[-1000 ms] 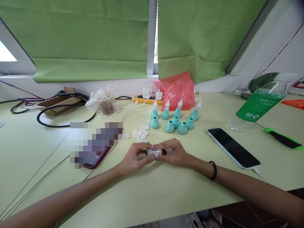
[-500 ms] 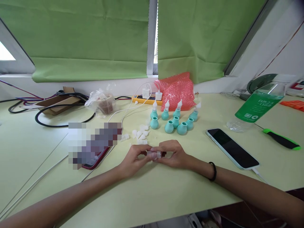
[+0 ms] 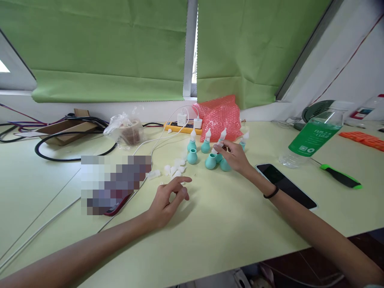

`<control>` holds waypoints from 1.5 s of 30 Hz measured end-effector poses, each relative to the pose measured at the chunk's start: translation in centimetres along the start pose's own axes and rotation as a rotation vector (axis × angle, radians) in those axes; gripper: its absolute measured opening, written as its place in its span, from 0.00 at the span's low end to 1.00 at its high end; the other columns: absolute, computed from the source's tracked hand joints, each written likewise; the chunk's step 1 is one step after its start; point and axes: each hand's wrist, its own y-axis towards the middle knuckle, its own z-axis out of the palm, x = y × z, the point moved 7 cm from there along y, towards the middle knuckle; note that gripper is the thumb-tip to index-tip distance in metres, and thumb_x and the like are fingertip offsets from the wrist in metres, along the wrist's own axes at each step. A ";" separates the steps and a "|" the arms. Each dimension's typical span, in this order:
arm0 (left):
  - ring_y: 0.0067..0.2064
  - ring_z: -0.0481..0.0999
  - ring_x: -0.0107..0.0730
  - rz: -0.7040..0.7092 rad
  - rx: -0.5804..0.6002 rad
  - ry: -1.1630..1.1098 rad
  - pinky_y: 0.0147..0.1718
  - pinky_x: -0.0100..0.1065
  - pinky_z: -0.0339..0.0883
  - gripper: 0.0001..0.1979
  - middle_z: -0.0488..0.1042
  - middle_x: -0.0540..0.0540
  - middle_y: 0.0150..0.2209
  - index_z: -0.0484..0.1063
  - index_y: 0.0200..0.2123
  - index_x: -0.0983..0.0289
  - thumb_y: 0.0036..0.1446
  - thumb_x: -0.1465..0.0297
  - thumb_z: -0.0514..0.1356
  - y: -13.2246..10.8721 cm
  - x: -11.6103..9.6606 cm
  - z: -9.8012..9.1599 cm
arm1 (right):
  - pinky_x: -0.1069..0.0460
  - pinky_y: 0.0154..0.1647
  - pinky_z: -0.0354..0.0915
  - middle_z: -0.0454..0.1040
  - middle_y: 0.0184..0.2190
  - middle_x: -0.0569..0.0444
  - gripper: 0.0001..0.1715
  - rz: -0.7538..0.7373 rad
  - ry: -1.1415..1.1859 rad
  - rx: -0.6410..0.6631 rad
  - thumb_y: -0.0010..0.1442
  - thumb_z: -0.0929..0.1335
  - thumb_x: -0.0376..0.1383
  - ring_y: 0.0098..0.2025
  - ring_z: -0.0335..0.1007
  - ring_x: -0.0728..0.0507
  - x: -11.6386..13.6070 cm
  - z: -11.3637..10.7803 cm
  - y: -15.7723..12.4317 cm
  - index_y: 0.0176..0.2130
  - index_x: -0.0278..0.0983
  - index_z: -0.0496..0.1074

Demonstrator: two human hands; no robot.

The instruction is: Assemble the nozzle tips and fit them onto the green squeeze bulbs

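Note:
My right hand (image 3: pixel 235 156) is closed among the teal rubber bulbs, its fingertips pinching a small translucent plastic piece (image 3: pixel 214 151), mostly hidden, at the mouth of a bulb. Just in front stands an open-topped bulb (image 3: pixel 210 161), with another open bulb (image 3: pixel 192 156) to its left. Behind them is a row of bulbs fitted with clear-white nozzle tips (image 3: pixel 208 135); my hand partly covers the rightmost ones. Over the table my left hand (image 3: pixel 168 202) holds nothing, its fingers loosely apart. Beyond it lies a small pile of white translucent pieces (image 3: pixel 174 170).
A blurred-out phone (image 3: pixel 120 204) with a red edge lies left, and a second phone (image 3: pixel 288 186) lies right under my forearm. Pink bubble wrap (image 3: pixel 222 118) and a yellow power strip (image 3: pixel 171 126) are behind. A green-labelled bottle (image 3: pixel 313 138) and screwdriver (image 3: pixel 340 176) stand and lie right.
My hands have parted. The right one moved forward and right to the teal bulbs with the small plastic piece; the left one let go and its fingers spread. The view shifted slightly.

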 end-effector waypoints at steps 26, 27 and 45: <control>0.23 0.68 0.25 0.172 0.010 0.148 0.27 0.28 0.62 0.09 0.70 0.49 0.20 0.61 0.39 0.65 0.55 0.73 0.46 -0.1 -1.8 0.3 | 0.54 0.27 0.54 0.66 0.22 0.54 0.13 -0.121 -0.316 0.108 0.54 0.62 0.41 0.25 0.59 0.48 0.0 1.4 0.2 0.25 0.35 0.66; 0.23 0.68 0.25 0.186 0.011 0.159 0.27 0.28 0.62 0.09 0.69 0.49 0.20 0.61 0.40 0.65 0.55 0.74 0.46 -0.2 -1.8 0.4 | 0.54 0.27 0.54 0.66 0.21 0.54 0.13 -0.115 -0.314 0.110 0.54 0.62 0.41 0.24 0.59 0.48 -0.1 1.5 0.3 0.25 0.35 0.66; 0.29 0.67 0.26 0.193 -0.048 0.152 0.30 0.30 0.64 0.09 0.69 0.53 0.29 0.62 0.39 0.64 0.54 0.73 0.49 -0.2 -1.5 0.1 | 0.54 0.27 0.54 0.62 0.20 0.56 0.13 -0.132 -0.177 -0.055 0.51 0.64 0.41 0.24 0.56 0.49 0.6 1.2 -0.7 0.22 0.35 0.63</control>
